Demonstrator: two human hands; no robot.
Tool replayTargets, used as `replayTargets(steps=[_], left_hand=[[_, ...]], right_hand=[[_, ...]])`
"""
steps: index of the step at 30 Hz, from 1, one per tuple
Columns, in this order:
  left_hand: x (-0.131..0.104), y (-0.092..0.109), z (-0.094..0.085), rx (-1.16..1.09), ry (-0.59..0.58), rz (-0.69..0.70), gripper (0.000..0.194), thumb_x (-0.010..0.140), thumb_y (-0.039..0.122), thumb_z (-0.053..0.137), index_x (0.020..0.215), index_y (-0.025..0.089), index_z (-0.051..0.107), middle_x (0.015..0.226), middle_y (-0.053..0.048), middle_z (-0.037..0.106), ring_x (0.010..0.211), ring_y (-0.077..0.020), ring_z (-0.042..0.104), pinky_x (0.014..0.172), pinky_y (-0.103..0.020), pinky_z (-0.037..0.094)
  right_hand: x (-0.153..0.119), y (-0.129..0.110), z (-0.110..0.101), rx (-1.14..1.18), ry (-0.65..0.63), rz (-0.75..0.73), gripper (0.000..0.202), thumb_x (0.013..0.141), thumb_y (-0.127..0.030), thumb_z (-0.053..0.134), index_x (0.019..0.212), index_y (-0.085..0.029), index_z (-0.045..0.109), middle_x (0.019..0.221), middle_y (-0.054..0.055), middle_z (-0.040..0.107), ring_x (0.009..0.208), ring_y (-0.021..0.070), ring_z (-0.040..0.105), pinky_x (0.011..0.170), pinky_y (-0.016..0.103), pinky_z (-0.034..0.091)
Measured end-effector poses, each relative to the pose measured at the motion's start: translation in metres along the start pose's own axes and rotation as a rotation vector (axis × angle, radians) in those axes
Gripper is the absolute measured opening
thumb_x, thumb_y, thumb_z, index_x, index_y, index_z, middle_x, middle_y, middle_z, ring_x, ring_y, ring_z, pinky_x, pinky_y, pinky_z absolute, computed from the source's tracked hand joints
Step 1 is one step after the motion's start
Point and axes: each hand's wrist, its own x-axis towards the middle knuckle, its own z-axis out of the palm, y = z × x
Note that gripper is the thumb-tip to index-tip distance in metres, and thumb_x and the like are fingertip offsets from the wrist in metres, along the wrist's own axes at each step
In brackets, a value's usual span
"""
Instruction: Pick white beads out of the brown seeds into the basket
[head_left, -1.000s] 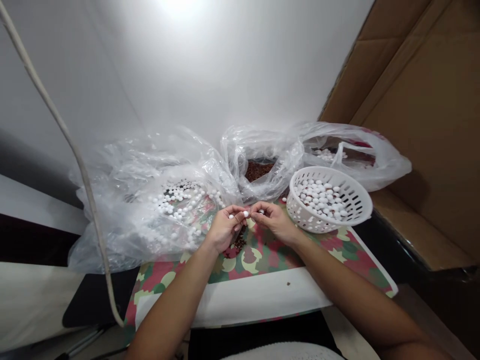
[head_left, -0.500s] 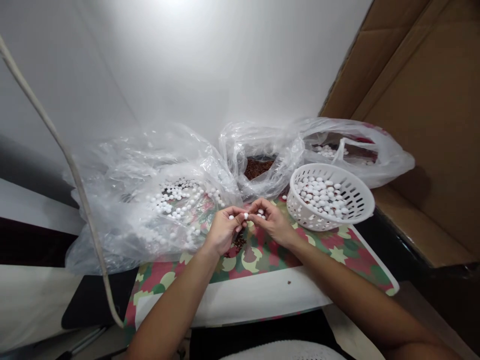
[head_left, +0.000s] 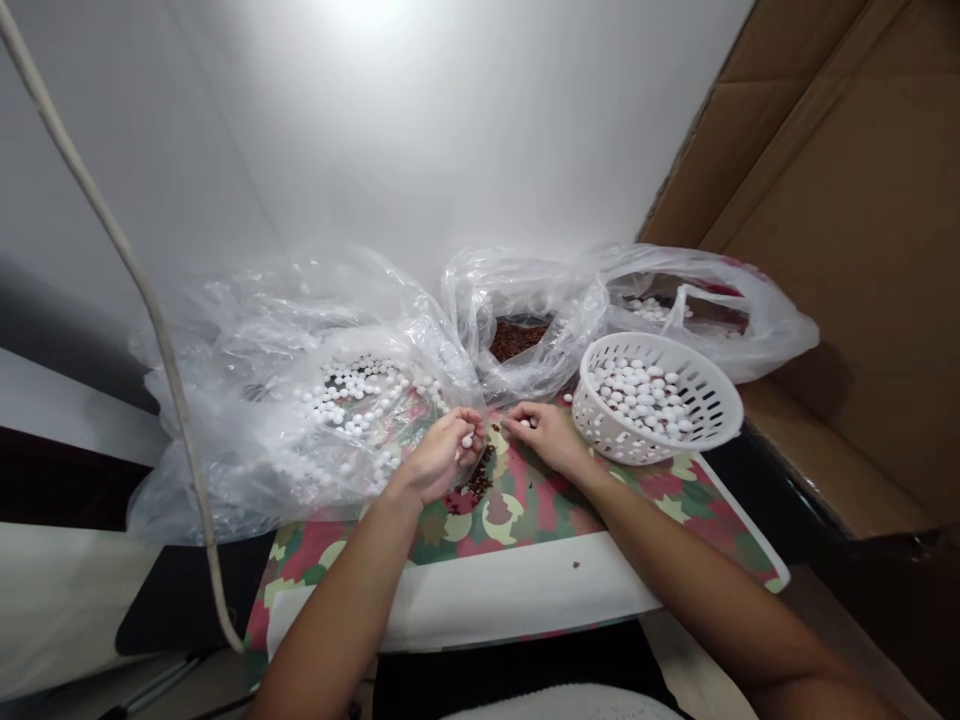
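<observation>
My left hand (head_left: 437, 458) is curled around small white balls, and one white ball (head_left: 468, 440) shows at its fingers. A short gap to the right, my right hand (head_left: 556, 440) has thumb and forefinger pressed together over the table, with small white balls tucked under its bent fingers. What its fingertips pinch, if anything, is too small to make out. Between and below the hands, a scatter of small brown pieces (head_left: 480, 478) lies on the camouflage-patterned cloth (head_left: 517, 520).
Left lies a large clear plastic bag (head_left: 247, 400) with many white balls. Behind the hands, another bag holds brown pieces (head_left: 517, 340). A white slotted basket (head_left: 622, 440) of white balls stands right, before a further bag (head_left: 780, 320). A pale cable (head_left: 161, 340) hangs at left.
My hands were together at a white ball; now they are apart. The left has turned and closed around white balls, while the right has drawn slightly away.
</observation>
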Motion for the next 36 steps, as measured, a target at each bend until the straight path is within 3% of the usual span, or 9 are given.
replayTargets(steps=[3,7,10,14,17,20,28,32,36], left_hand=[[-0.002,0.002,-0.001,0.014,-0.045,0.067,0.040,0.066,0.027,0.072,0.096,0.010,0.051,0.091,-0.010,0.053,0.067,-0.0094,0.048,0.050,-0.013,0.034],[0.000,-0.002,-0.001,0.075,-0.051,0.118,0.046,0.073,0.041,0.074,0.099,0.012,0.048,0.093,-0.013,0.056,0.066,-0.0111,0.051,0.048,-0.013,0.032],[0.002,-0.004,-0.002,0.087,-0.046,0.122,0.049,0.071,0.047,0.077,0.094,0.012,0.050,0.082,-0.010,0.056,0.057,-0.0095,0.047,0.041,-0.012,0.024],[0.005,-0.007,-0.003,0.051,-0.055,0.134,0.052,0.068,0.047,0.081,0.096,0.009,0.057,0.076,-0.007,0.052,0.055,-0.0069,0.044,0.041,-0.011,0.023],[0.006,-0.009,-0.001,0.040,-0.029,0.144,0.057,0.065,0.047,0.084,0.099,0.010,0.059,0.085,-0.010,0.055,0.056,-0.0066,0.045,0.041,-0.011,0.022],[0.007,-0.010,0.002,0.033,-0.002,0.138,0.059,0.061,0.047,0.087,0.097,0.009,0.059,0.085,-0.010,0.055,0.054,-0.0061,0.044,0.040,-0.011,0.022],[0.008,-0.008,0.006,0.025,0.016,0.115,0.061,0.056,0.048,0.089,0.092,0.008,0.060,0.076,-0.008,0.055,0.045,-0.0034,0.036,0.037,-0.012,0.018],[0.009,-0.010,0.004,0.016,0.000,0.136,0.059,0.060,0.047,0.087,0.094,0.008,0.059,0.076,-0.008,0.055,0.044,-0.0034,0.036,0.037,-0.012,0.017],[0.009,-0.011,0.003,0.022,0.019,0.153,0.055,0.060,0.045,0.087,0.089,0.008,0.059,0.071,-0.007,0.053,0.043,-0.0034,0.034,0.037,-0.013,0.017]], right_hand=[[0.004,0.006,0.007,-0.384,0.062,-0.152,0.025,0.080,-0.035,0.058,0.088,-0.013,0.066,0.088,0.006,0.062,0.077,0.0095,0.051,0.073,0.021,0.035],[0.005,0.007,0.012,-0.541,0.057,-0.204,0.018,0.082,-0.027,0.054,0.081,-0.012,0.065,0.086,0.006,0.059,0.077,0.0081,0.047,0.071,0.020,0.032],[0.001,0.005,0.008,-0.401,0.050,-0.170,0.018,0.080,-0.028,0.055,0.079,-0.010,0.061,0.080,0.005,0.058,0.071,0.0061,0.046,0.066,0.018,0.032],[-0.006,0.001,0.000,0.154,-0.085,0.042,0.036,0.077,-0.044,0.059,0.084,-0.010,0.048,0.078,0.002,0.058,0.049,0.0010,0.037,0.046,0.015,0.026],[-0.007,-0.004,-0.002,0.469,-0.138,0.124,0.047,0.069,-0.047,0.067,0.090,-0.011,0.045,0.081,0.003,0.058,0.051,0.0010,0.041,0.039,0.012,0.023],[-0.006,-0.009,-0.003,0.612,-0.129,0.157,0.052,0.067,-0.047,0.071,0.100,-0.014,0.046,0.078,0.001,0.056,0.055,0.0017,0.045,0.037,0.010,0.022],[-0.006,-0.009,-0.008,0.674,-0.152,0.211,0.045,0.066,-0.044,0.073,0.089,-0.009,0.054,0.077,0.003,0.057,0.057,0.0007,0.048,0.041,0.010,0.029],[-0.011,-0.014,-0.008,0.562,-0.171,0.167,0.046,0.066,-0.039,0.073,0.098,-0.011,0.057,0.083,0.006,0.061,0.065,0.0056,0.055,0.048,0.012,0.037],[-0.016,-0.020,-0.005,0.395,-0.129,0.098,0.043,0.068,-0.044,0.070,0.091,-0.010,0.055,0.075,0.005,0.061,0.052,0.0042,0.049,0.048,0.015,0.035]])
